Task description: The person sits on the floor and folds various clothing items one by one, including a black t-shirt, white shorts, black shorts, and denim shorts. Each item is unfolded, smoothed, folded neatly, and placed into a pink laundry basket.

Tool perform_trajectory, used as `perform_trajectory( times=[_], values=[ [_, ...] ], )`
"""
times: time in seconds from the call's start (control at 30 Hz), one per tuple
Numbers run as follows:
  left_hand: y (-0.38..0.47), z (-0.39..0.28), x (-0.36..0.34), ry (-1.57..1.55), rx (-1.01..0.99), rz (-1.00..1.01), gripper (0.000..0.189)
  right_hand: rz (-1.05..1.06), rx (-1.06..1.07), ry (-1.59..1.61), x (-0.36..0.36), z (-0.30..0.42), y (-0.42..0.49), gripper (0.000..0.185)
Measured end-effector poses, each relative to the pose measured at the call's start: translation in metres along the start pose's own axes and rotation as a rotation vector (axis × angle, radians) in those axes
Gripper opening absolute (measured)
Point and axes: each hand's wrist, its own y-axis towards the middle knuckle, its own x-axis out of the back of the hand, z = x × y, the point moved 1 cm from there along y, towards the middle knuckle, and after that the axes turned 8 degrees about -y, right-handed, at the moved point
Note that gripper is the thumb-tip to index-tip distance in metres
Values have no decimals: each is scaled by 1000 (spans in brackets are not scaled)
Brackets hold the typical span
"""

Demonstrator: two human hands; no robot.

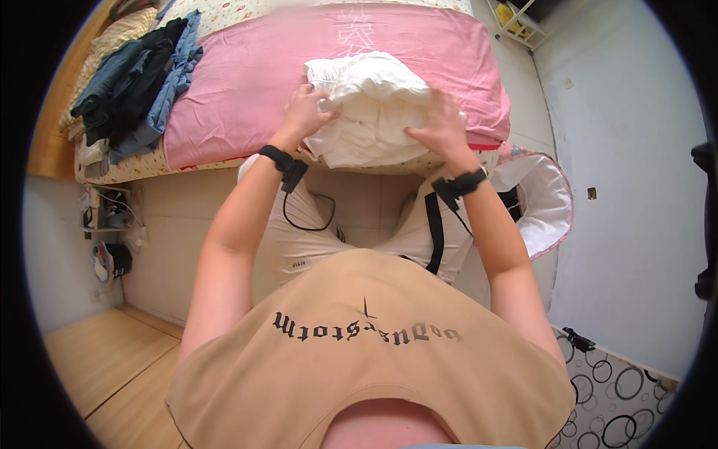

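A bunched white cloth garment (376,106) lies at the near edge of the bed, straight in front of me. At its left side, my left hand (305,112) grips the fabric between thumb and fingers. My right hand (446,126) is on the garment's right side, thumb apart from the fingers. Those fingers are blurred, so whether they pinch the cloth is unclear. Under the garment is a pink bed cover (241,95) with white line markings. Each wrist wears a black strap with a small device and a cable.
Folded dark and blue clothes (140,78) are piled on the bed's left end. A pink fabric hamper with white lining (547,207) stands open right of my knee, near the wall. On the left floor are a small rack (106,207) and a dark bin (115,261).
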Motion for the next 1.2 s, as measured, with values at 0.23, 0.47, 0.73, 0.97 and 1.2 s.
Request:
perform_trajectory(
  times=[0.23,0.47,0.73,0.97,1.2],
  values=[
    [56,-66,46,-221,-10,-96,21,133,38,57,-6,11,91,40],
    [113,-79,73,-839,-265,237,36,85,-351,214,-14,-181,140,37],
    [-8,0,4,53,-318,325,77,-272,339,46,-24,-107,50,66],
    [25,3,35,-194,-425,282,26,341,426,21,-11,-86,60,39],
    [212,-30,106,-215,-154,247,27,227,178,234,3,-160,239,44]
  ],
)
